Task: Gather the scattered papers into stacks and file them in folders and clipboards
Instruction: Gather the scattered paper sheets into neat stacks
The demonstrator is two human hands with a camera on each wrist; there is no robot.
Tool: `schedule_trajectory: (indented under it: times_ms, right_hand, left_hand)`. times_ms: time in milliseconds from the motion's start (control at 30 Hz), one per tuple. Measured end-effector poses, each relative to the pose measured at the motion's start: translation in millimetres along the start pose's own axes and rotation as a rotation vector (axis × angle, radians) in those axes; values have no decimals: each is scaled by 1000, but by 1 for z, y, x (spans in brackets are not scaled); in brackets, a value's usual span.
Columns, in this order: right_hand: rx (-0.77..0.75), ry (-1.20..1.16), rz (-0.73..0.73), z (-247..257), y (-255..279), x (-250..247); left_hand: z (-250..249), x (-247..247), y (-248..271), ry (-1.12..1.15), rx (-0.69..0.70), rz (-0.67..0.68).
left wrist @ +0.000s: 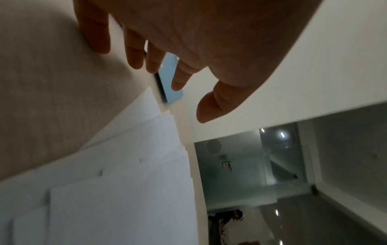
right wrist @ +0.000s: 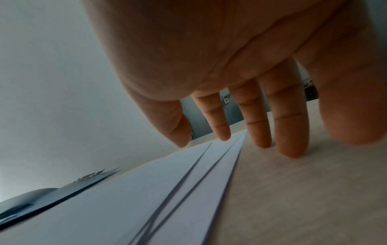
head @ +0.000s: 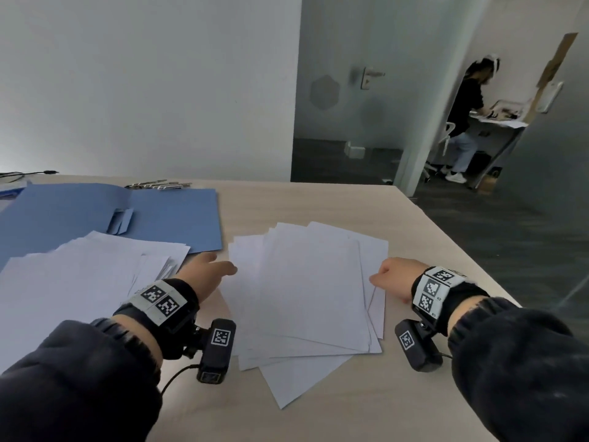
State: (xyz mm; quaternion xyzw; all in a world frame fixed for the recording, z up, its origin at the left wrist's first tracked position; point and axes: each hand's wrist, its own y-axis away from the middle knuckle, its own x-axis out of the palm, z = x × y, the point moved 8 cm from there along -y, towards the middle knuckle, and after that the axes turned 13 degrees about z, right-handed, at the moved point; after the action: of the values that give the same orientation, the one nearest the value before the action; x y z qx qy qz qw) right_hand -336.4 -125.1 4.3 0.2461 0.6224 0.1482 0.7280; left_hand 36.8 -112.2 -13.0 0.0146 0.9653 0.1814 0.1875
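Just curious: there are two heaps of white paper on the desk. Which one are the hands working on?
The right-hand heap, fanned out on bare desk: the left hand and right hand flank it. The other heap overlaps the blue folder.

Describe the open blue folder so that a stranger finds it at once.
Start at the wooden table and go to its far left part. The blue folder lies open and flat there, behind the white paper piles. It is the only large blue sheet, with a small flap at its fold.
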Motion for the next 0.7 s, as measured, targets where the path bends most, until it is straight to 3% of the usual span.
schedule_trajectory:
  times_ms: [200,433,700]
  right_hand:
    - [-15,84,63,-1,-20,4]
    - [-86,215,67,18,-20,11]
    - [-151,147,95,21,-24,15]
  left_hand:
    - [18,6,5,280,-145,-30]
    - [-3,27,-19,123,-195,21]
    - [-29,47,-47,94,-211,112]
